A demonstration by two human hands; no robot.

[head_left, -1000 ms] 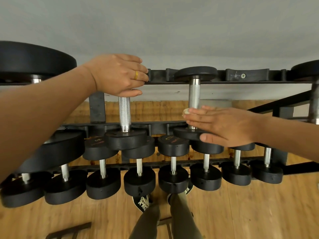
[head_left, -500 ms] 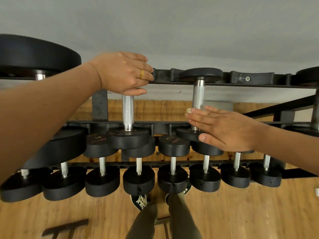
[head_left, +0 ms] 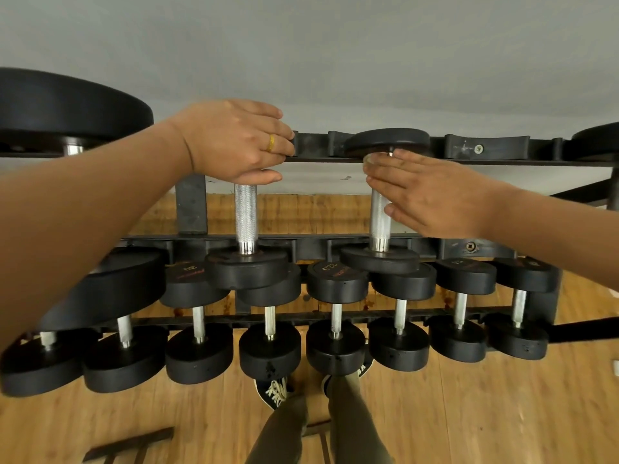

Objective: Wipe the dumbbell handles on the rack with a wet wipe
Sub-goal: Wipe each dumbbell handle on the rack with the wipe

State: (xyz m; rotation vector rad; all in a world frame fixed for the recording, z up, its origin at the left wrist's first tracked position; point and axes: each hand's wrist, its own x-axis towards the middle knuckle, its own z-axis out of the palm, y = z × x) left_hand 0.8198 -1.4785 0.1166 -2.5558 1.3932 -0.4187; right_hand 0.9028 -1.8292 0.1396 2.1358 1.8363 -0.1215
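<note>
Two dumbbells lie on the top tier of the black rack [head_left: 485, 149]. My left hand [head_left: 234, 142] grips the far head of the left one, fingers over it and thumb under, above its knurled handle [head_left: 245, 216]. On the other dumbbell's steel handle [head_left: 380, 219], my right hand [head_left: 435, 192] lies with straight fingers at the far end, just under the far head [head_left: 388, 139]. It presses a small whitish wet wipe [head_left: 368, 159] there. Only an edge of the wipe shows past my fingertips.
A big black dumbbell [head_left: 67, 105] sits at the far left of the top tier. The lower tiers hold several smaller black dumbbells [head_left: 336, 286]. Below are the wooden floor, my shoes [head_left: 274, 393] and legs. A grey wall stands behind the rack.
My right hand slid with the wipe along the handle from the near head to the far head. The left hand stayed on its dumbbell.
</note>
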